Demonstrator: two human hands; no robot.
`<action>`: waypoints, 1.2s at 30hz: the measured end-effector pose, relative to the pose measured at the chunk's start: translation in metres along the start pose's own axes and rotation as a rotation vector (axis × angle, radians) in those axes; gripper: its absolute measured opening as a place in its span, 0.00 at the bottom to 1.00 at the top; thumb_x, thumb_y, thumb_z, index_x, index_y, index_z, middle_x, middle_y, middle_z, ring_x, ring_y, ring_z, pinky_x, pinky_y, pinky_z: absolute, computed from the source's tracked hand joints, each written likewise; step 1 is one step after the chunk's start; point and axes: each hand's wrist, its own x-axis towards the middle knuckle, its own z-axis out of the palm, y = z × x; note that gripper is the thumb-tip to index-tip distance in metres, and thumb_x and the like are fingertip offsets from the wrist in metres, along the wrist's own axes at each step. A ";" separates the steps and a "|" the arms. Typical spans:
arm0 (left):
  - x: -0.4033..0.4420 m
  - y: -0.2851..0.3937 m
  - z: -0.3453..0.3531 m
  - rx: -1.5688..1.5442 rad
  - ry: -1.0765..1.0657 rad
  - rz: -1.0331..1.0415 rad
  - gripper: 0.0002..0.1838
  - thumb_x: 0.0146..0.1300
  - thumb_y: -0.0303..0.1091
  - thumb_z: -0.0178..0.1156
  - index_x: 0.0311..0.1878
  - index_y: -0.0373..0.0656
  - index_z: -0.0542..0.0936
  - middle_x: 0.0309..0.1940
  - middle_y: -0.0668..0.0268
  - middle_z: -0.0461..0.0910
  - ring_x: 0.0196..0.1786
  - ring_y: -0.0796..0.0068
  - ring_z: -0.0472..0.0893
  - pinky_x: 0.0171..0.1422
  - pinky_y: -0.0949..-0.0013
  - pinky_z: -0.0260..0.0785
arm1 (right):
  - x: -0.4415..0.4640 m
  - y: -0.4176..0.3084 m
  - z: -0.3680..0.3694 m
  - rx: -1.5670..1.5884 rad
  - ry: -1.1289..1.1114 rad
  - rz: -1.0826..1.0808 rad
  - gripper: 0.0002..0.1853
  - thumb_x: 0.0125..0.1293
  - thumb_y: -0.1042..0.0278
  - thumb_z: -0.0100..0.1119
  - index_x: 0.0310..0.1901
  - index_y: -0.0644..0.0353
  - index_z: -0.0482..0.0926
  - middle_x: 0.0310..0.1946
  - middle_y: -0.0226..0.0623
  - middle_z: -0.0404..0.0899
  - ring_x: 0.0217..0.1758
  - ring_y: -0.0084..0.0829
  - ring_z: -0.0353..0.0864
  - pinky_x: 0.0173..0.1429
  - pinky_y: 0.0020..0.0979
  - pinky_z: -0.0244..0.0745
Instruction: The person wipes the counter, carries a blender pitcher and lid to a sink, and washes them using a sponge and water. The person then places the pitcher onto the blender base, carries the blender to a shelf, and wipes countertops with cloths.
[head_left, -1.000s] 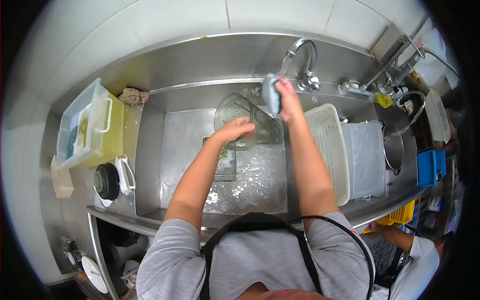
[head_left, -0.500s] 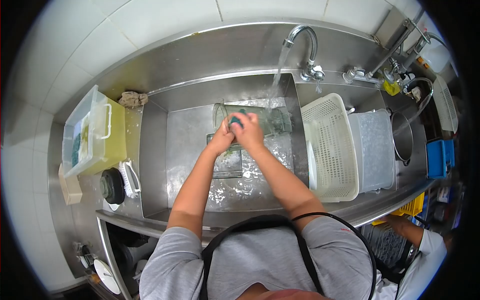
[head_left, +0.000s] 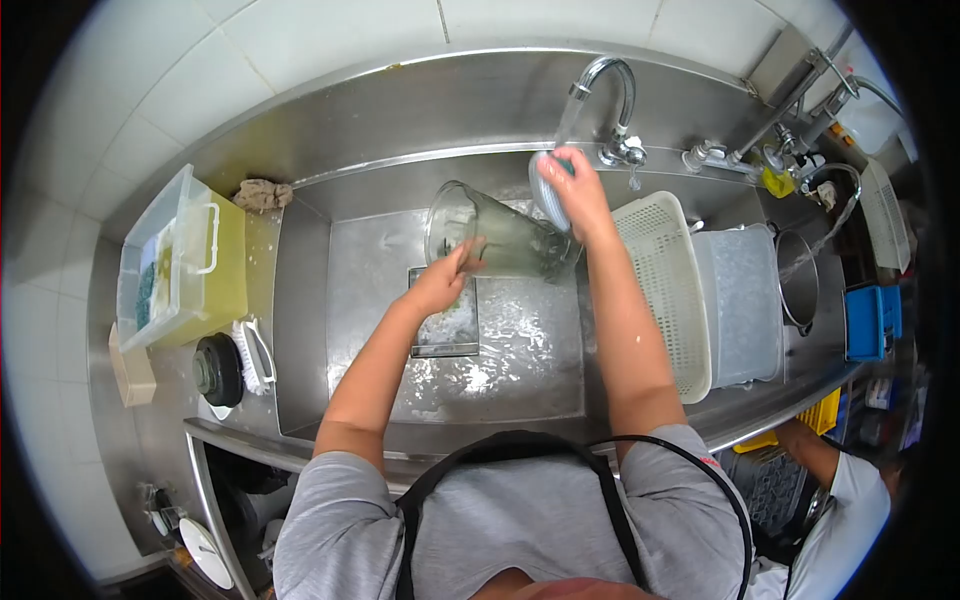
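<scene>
A clear, ribbed blender jar (head_left: 490,235) lies tilted on its side in the steel sink, its wide mouth toward the left. My left hand (head_left: 445,280) is at the near side of its wall, thumb and fingers curled against it, slightly blurred. Up by the running tap (head_left: 603,75), my right hand (head_left: 580,190) is closed on a teal sponge (head_left: 563,166), mostly hidden by the fingers. Water from the spout falls on this hand and spreads in a translucent sheet on its left side. Below my left hand is a square drain grate (head_left: 445,347).
On the left ledge stand a tub of yellow liquid (head_left: 215,260), a white brush (head_left: 253,358), a black round lid (head_left: 220,368) and a rag (head_left: 263,195). A perforated basket (head_left: 660,290) and a translucent bin (head_left: 740,300) flank the right side. Another person's arm (head_left: 810,450) shows lower right.
My hands, together over the jar before, are now apart. The right one has moved up and right with the sponge into the tap water; the left stays at the jar, which has tilted.
</scene>
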 end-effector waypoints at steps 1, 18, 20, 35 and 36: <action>0.000 0.001 -0.002 0.132 -0.078 0.074 0.32 0.51 0.20 0.38 0.62 0.45 0.46 0.52 0.53 0.65 0.55 0.61 0.66 0.57 0.66 0.57 | 0.009 -0.013 -0.001 0.226 -0.043 0.092 0.22 0.47 0.58 0.62 0.40 0.60 0.69 0.29 0.36 0.74 0.33 0.25 0.70 0.37 0.27 0.66; 0.118 0.035 0.035 -0.984 0.058 -0.589 0.53 0.41 0.78 0.22 0.63 0.49 0.31 0.57 0.43 0.52 0.56 0.48 0.61 0.55 0.46 0.51 | 0.022 -0.031 0.017 0.155 -0.174 0.065 0.14 0.53 0.71 0.54 0.42 0.63 0.71 0.32 0.35 0.73 0.30 0.22 0.72 0.32 0.22 0.68; 0.124 0.036 0.032 -1.034 0.099 -0.572 0.55 0.41 0.78 0.23 0.62 0.41 0.31 0.59 0.43 0.50 0.57 0.50 0.60 0.55 0.48 0.52 | 0.028 -0.036 0.011 0.227 -0.078 0.113 0.17 0.52 0.68 0.56 0.44 0.64 0.69 0.33 0.36 0.73 0.32 0.23 0.72 0.33 0.23 0.68; 0.085 0.013 0.014 -1.288 0.181 -0.491 0.59 0.39 0.79 0.24 0.61 0.32 0.40 0.54 0.45 0.59 0.55 0.53 0.64 0.51 0.53 0.59 | 0.010 -0.020 -0.012 -0.395 -0.643 0.129 0.21 0.45 0.69 0.58 0.46 0.55 0.72 0.36 0.35 0.74 0.38 0.25 0.71 0.42 0.24 0.66; 0.077 0.015 0.010 -1.366 0.177 -0.515 0.59 0.38 0.80 0.24 0.61 0.32 0.41 0.53 0.45 0.60 0.54 0.51 0.64 0.51 0.52 0.59 | 0.013 -0.019 -0.011 -0.307 -0.616 0.117 0.21 0.47 0.70 0.57 0.46 0.55 0.72 0.36 0.35 0.74 0.38 0.24 0.71 0.42 0.23 0.66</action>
